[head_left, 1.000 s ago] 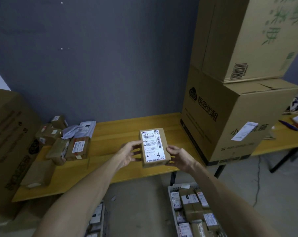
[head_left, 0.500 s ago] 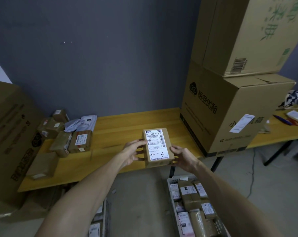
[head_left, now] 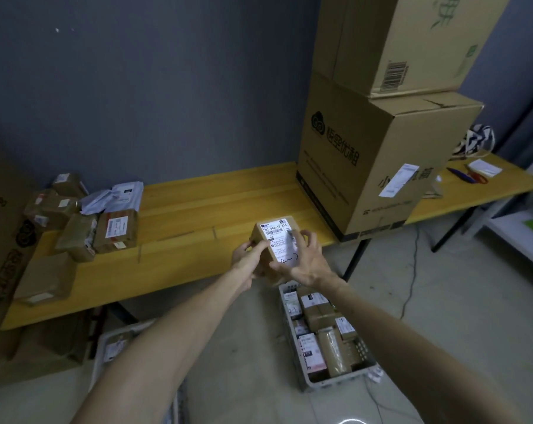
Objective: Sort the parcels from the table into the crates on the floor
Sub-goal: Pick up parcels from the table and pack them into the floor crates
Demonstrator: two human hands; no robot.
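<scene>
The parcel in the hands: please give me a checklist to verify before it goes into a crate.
1. Grip: ok. The left hand and the right hand both hold the parcel.
2. Lifted off the table: ok.
3. Handwritten mark readable: not ok; the right fingers cover part of it.
4. Room in the right crate: cannot tell; parcels nearly fill it.
5. Contents of the left crate: cannot tell; the left arm hides most of it.
</scene>
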